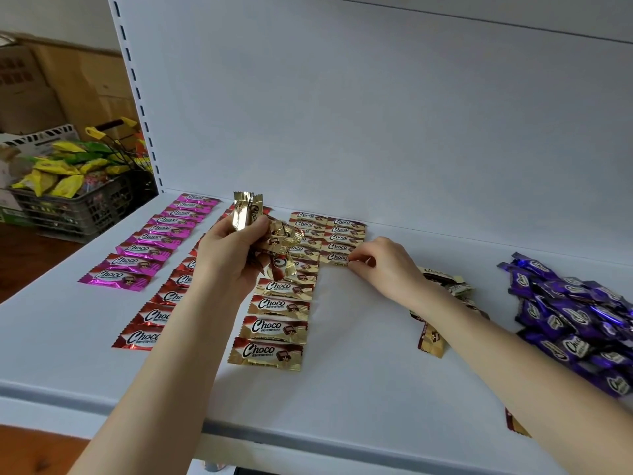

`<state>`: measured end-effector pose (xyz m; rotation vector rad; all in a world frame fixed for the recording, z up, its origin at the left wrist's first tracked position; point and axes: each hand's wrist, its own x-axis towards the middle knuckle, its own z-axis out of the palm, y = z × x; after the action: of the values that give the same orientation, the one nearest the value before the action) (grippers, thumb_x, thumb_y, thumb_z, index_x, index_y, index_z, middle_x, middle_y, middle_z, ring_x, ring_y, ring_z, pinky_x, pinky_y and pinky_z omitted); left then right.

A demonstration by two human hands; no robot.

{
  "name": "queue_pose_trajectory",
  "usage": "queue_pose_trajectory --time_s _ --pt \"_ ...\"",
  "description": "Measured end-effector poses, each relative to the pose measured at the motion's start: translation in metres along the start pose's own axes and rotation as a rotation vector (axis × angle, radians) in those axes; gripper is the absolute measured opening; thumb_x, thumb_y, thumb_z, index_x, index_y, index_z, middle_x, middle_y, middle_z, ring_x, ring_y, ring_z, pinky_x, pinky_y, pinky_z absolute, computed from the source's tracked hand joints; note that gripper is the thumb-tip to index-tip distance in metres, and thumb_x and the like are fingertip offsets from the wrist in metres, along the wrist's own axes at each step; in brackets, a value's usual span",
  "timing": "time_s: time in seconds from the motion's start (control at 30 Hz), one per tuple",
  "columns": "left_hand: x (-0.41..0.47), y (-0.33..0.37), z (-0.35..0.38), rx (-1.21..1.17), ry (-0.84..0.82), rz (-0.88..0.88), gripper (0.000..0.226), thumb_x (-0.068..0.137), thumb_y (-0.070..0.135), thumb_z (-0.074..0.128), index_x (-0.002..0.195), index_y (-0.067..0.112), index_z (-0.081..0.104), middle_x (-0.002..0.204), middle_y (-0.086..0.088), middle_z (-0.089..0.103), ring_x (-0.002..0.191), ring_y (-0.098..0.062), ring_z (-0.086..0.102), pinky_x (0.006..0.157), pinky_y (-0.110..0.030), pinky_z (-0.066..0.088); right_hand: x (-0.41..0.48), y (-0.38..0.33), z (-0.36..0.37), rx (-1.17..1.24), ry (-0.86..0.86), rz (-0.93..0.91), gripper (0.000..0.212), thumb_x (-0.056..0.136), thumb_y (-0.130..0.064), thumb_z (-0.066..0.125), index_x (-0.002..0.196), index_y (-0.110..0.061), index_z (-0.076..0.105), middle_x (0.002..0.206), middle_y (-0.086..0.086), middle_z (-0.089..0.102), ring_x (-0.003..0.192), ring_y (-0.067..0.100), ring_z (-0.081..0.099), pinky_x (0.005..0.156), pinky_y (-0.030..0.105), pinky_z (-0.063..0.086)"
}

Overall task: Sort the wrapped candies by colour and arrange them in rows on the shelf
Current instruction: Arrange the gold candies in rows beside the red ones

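Several gold candies (245,214) fill left hand (227,257).

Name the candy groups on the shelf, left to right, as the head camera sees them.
pink row → red row → long gold row → short gold row → loose gold candies → purple heap

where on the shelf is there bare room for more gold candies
Bare shelf lies in front of the short gold row, between the long gold row and the right forearm. Crowded: pink row and red row left, purple heap right.
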<state>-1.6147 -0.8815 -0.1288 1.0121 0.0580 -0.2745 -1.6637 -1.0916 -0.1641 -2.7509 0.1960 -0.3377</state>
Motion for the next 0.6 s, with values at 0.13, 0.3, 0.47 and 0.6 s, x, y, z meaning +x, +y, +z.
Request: queue_pose_trajectory --time_s 0.13,0.3,0.47,0.6 --pt "0.0001 0.0006 0.0001 -0.007 0.016 -0.006 0.010 0.086 -0.003 0.059 0.088 0.007 0.060 0.073 -0.008 0.062 0.065 -0.016 0.061 0.072 -0.033 0.052 0.0000 0.0000 0.0000 -0.008 0.006 0.011 0.018 0.089 -0.024 0.057 0.101 -0.019 0.068 0.103 0.006 0.058 0.089 0.022 0.057 0.079 0.031 0.045" --pt "-0.0003 0.0009 0.0010 -0.008 0.023 -0.010 0.011 0.086 -0.003 0.059 0.092 0.006 0.060 0.074 -0.008 0.062 0.065 -0.016 0.061 0.070 -0.032 0.052 -0.0007 -0.0009 -0.0006 -0.021 0.001 0.010 0.019 0.089 -0.023 0.057 0.104 -0.017 0.067 0.103 0.008 0.055 0.093 0.024 0.056 0.081 0.032 0.044" --pt "-0.0013 0.0013 0.0001 0.000 0.016 -0.014 0.012 0.086 -0.002 0.059 0.095 0.005 0.060 0.073 -0.007 0.062 0.061 -0.014 0.061 0.060 -0.027 0.055 -0.0018 -0.0021 -0.0009 -0.019 0.005 0.017 0.019 0.090 -0.024 0.056 0.104 -0.018 0.067 0.097 0.003 0.050 0.093 0.025 0.055 0.083 0.034 0.044" --pt "-0.0016 0.0016 -0.0004 -0.005 0.013 -0.021 0.019 0.086 -0.002 0.060 0.104 0.003 0.059 0.075 -0.008 0.062 0.056 -0.012 0.062 0.055 -0.024 0.055 -0.0018 -0.0034 -0.0003 -0.024 0.004 0.025 0.019 0.090 -0.025 0.055 0.104 -0.019 0.067 0.101 0.005 0.052 0.094 0.025 0.056 0.083 0.034 0.045"
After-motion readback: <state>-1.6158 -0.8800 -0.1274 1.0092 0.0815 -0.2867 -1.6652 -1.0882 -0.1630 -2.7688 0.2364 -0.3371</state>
